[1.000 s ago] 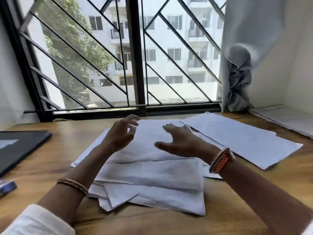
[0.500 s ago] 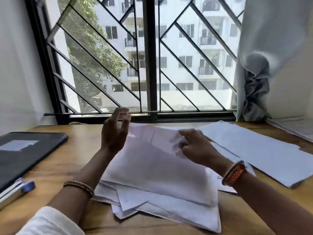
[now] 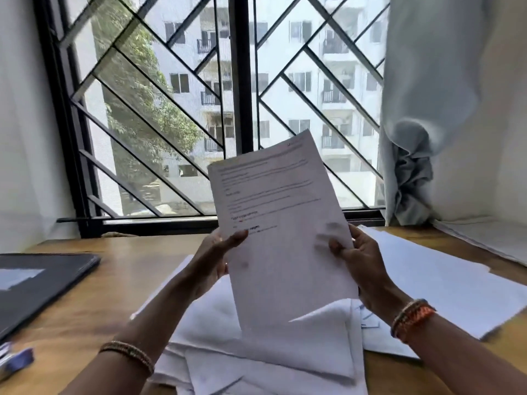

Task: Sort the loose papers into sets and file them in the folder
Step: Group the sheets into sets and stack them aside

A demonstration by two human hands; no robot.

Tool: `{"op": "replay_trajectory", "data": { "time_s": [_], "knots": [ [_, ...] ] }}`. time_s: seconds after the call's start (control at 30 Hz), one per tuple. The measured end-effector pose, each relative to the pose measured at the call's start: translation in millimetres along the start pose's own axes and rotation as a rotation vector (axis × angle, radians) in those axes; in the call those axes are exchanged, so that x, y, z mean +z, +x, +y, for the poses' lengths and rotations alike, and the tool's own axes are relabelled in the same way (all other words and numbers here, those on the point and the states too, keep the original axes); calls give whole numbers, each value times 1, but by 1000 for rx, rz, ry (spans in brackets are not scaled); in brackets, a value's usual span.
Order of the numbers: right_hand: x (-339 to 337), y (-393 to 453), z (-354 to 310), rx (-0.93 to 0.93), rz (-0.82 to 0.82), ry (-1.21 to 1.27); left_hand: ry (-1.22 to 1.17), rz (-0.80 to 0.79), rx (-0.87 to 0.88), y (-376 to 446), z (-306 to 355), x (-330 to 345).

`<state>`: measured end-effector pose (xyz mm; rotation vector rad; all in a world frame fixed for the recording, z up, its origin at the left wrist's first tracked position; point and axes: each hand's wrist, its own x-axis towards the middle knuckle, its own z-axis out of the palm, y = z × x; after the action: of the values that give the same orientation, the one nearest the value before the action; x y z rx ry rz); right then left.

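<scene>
Leftmost, a dark folder [image 3: 42, 283] lies flat on the wooden desk [image 3: 114, 286]; the left hand [image 3: 212, 260] pinches a printed sheet [image 3: 282, 223] by its left edge; the right hand [image 3: 360, 258] grips its right edge, holding it upright above the loose papers [image 3: 271, 352]; another paper stack [image 3: 445, 283] lies further right.

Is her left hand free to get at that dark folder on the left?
Probably not right away: the left hand is holding the printed sheet upright together with the right hand. The dark folder lies uncovered on the table, so the way looks free once it lets go.
</scene>
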<state>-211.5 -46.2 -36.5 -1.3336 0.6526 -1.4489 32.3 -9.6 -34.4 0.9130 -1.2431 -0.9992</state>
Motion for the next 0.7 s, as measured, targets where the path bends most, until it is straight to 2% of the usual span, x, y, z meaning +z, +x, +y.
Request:
{"op": "replay_trajectory", "data": {
  "time_s": [0.13,0.23,0.33,0.7],
  "knots": [
    [-2,12,14,86,27,-88,129,32,24,17,-18,6],
    [-9,41,19,135,52,-144,218,-19,40,47,-22,10],
    [-18,71,23,163,95,-176,183,-7,-8,76,-24,11],
    [-36,121,56,58,165,-322,163,172,-13,113,-41,8]
  ]
}}
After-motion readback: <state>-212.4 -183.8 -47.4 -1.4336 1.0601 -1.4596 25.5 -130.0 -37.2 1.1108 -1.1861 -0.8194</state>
